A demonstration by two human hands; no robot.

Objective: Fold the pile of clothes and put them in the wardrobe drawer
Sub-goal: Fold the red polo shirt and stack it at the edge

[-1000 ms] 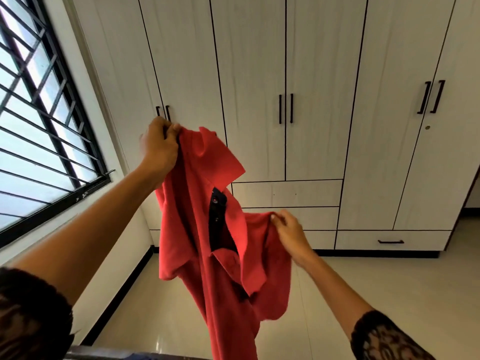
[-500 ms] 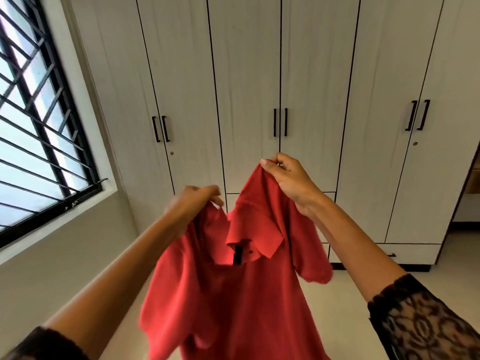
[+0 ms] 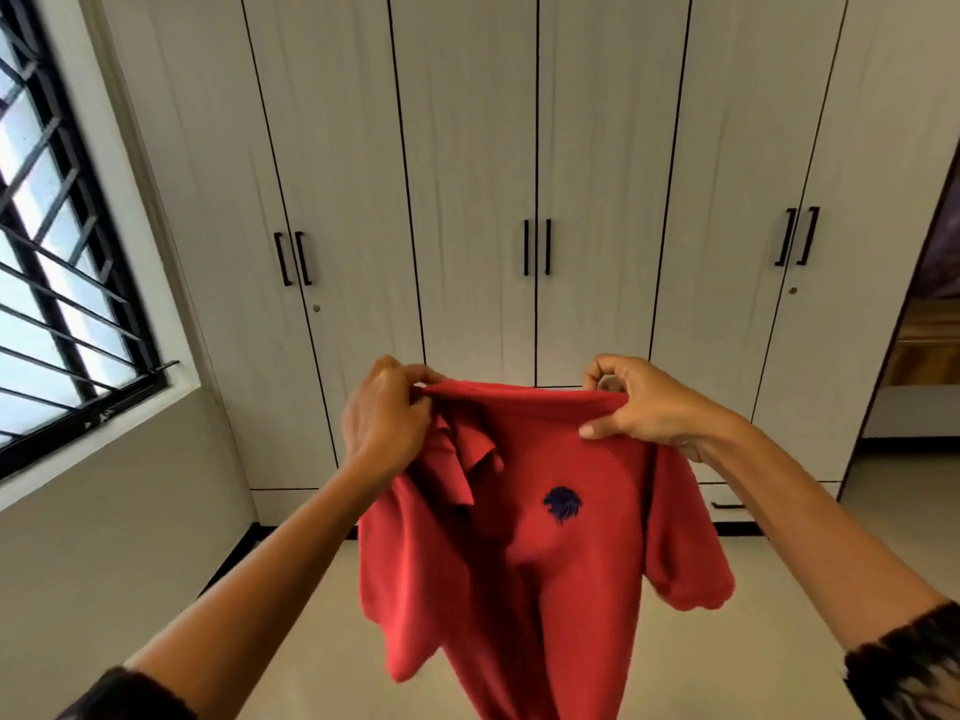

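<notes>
A red polo shirt [image 3: 524,563] with a small dark blue emblem hangs in the air in front of me. My left hand [image 3: 382,415] pinches its top edge near the collar, which flops down beside that hand. My right hand [image 3: 641,402] grips the top edge at the other shoulder. The cloth is stretched flat between both hands and its sleeves dangle at each side. The shirt's lower end runs out of view at the bottom. Behind it stands the white wardrobe [image 3: 467,174]; a drawer front with a dark handle [image 3: 727,504] shows beside the shirt's right sleeve.
A barred window [image 3: 57,252] fills the left wall. All wardrobe doors are closed, with black handles. A doorway [image 3: 919,356] opens at the right. Pale floor [image 3: 779,589] lies between me and the wardrobe.
Both hands have shifted along the shirt to its shoulders and come level, spreading the top edge. The emblem side now faces me. My view has tilted slightly.
</notes>
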